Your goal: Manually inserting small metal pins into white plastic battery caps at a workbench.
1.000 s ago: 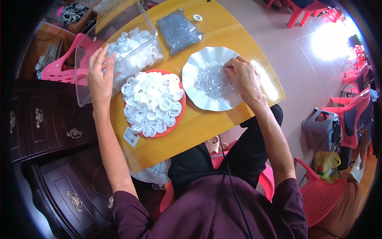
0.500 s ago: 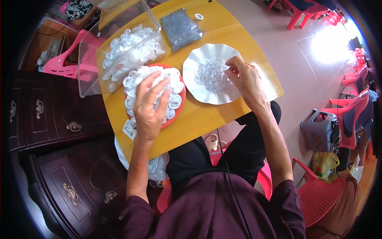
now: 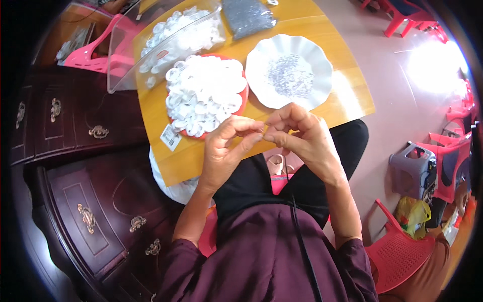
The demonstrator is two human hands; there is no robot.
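Observation:
My left hand (image 3: 225, 149) and my right hand (image 3: 308, 143) meet fingertip to fingertip above the table's near edge. Both are pinched closed; whatever lies between the fingers is too small to make out. Just beyond the right hand is a white wavy-rimmed dish (image 3: 255, 64) with a heap of tiny clear pieces (image 3: 290, 75). Beyond the left hand, a red tray (image 3: 244, 98) carries a tall pile of small white ring-like pieces (image 3: 204, 93); a white printed tag (image 3: 170, 137) lies beside it.
A clear plastic bin (image 3: 123, 70) with more white pieces (image 3: 183, 32) stands at the table's far left. Next to it lies a clear bag of dark grey pieces (image 3: 247, 19). A dark wooden cabinet (image 3: 85, 191) flanks the yellow table (image 3: 193, 161). Pink chairs and a grey stool (image 3: 413, 168) stand on the right.
My right hand has left the dish and my left hand has left the white pile. Both have drawn nearer my body and now pinch together. The view has shifted slightly.

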